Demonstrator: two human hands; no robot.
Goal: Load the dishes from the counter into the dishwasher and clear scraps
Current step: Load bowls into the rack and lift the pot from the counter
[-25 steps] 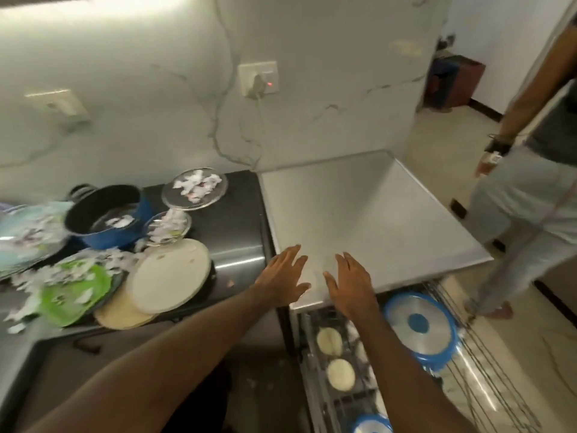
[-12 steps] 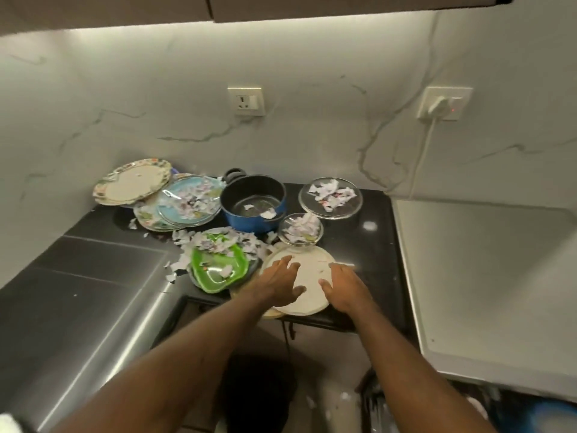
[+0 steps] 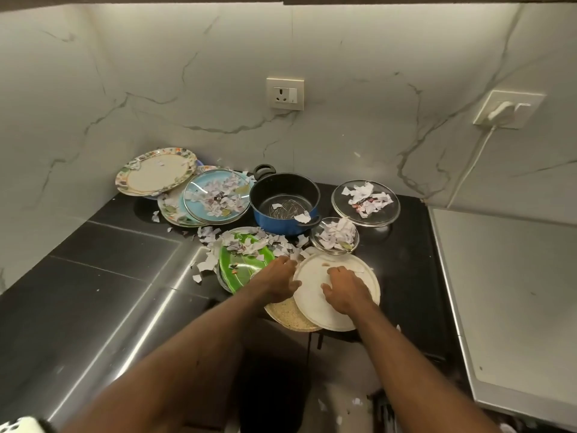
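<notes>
A round white plate [image 3: 315,307] lies at the counter's front edge, on top of a tan speckled plate [image 3: 292,317]. My left hand [image 3: 279,281] grips the white plate's left rim. My right hand [image 3: 345,289] rests on its top, fingers curled. Left of it a green plate [image 3: 242,264] holds paper scraps. Behind stand a blue pot [image 3: 285,203], a small glass bowl [image 3: 334,235] and a glass dish [image 3: 365,203], all with scraps in them. A glass lid [image 3: 217,196] on patterned plates and a floral plate [image 3: 156,171] sit at the back left.
Loose paper scraps [image 3: 203,264] lie on the black counter [image 3: 402,264]. A steel surface [image 3: 93,307] runs along the left. The grey dishwasher top [image 3: 512,301] is on the right. Two wall sockets hang above, one with a white plug [image 3: 505,109].
The view swung left from the dishwasher to the counter. Both hands went from hovering over the dishwasher top to the white plate, and now rest on it.
</notes>
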